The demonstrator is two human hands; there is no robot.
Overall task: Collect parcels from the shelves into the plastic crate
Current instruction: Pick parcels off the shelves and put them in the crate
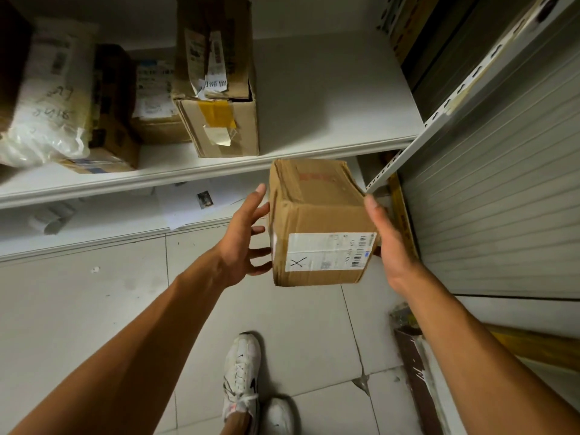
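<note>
The small cardboard parcel [320, 224] hung just off the shelf [194, 171] edge, right hand [387, 243] holding its right side, left hand [243, 243] spread beside it—probably light, stiff—best clasped by opposite sides.

Both bare forearms reach forward from the near edge, angled in toward each other. The left hand [243, 243] is at the left side of the brown cardboard parcel with a white label [317, 224], fingers spread and nearly straight, thumb pointing up and away; the fingertips lie at the parcel's left face, though whether they press it cannot be told. The right hand [387, 240] clasps the parcel's right side, thumb laid along the upper right edge, fingers wrapped underneath out of sight. Both wrists are held level. Below, near the bottom edge, the person's two feet in white trainers [243, 378] are planted close together.
</note>
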